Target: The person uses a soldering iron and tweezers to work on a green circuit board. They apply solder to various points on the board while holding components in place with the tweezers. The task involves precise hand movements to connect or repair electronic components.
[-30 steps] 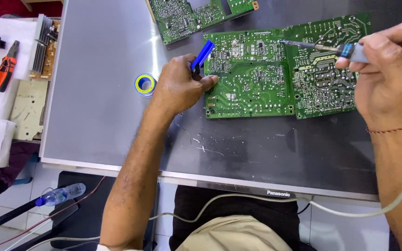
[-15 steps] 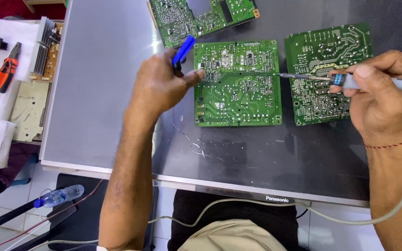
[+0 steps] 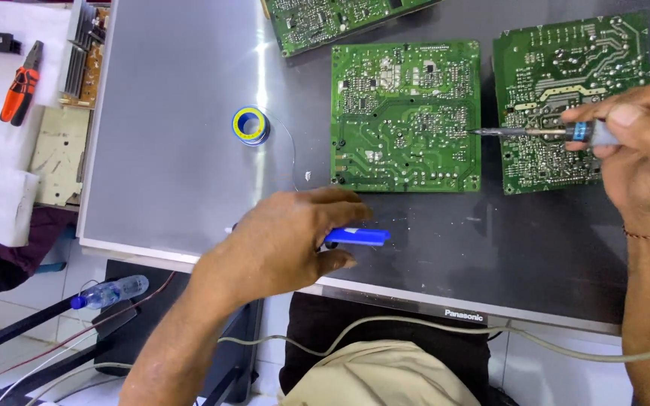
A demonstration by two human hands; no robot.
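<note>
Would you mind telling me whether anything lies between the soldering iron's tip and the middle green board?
Nothing visible does. The right hand holds the soldering iron with its tip at the right edge of the middle board, across the gap from the right board. The left hand with its blue tool is nearer the table edge.

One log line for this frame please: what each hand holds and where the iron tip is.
left hand: holds blue tool | right hand: grips soldering iron | tip: at right edge of middle circuit board

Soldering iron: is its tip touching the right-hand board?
No, the soldering iron tip rests at the right edge of the middle board, held by the right hand.
</note>
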